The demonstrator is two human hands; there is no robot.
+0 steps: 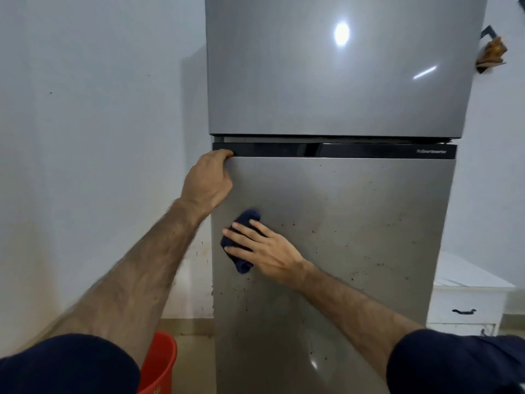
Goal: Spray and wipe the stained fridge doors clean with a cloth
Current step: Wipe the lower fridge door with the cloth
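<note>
The left hand (pixel 208 180) reaches up and forward on a bare, outstretched forearm; its fingers (pixel 224 153) are curled over the top left corner of the lower fridge door (pixel 355 223), hooked onto the edge just under the black handle strip (pixel 335 150), with the knuckles bent and the back of the hand turned to the camera; the right hand (pixel 267 248) comes in from the lower right, forearm angled up and to the left, palm flat against the door; its fingers (pixel 241 237) lie straight and slightly spread, pointing left, pressing a folded dark blue cloth (pixel 244 240) against the steel; the cloth shows above and below those fingers and sits just below the left hand's wrist, near the door's left edge. Both upper arms wear dark short sleeves (pixel 68 365).

The lower door is dull and smeared; brown specks dot it to the right of the right hand and below its wrist, and more lie near the bottom; the upper fridge door (pixel 326 81), above the left fingers, is glossy and reflects a round light and a streak. A pale wall (pixel 93 109) stands to the left of the fridge, with small brown spatter low beside it; a red bucket (pixel 159 362) sits on the floor under the left forearm; a white drawer unit (pixel 466 305) with a black handle stands to the right of the fridge; a small brown object (pixel 493 52) hangs on the wall beyond the upper door's right edge, too blurred to identify.
</note>
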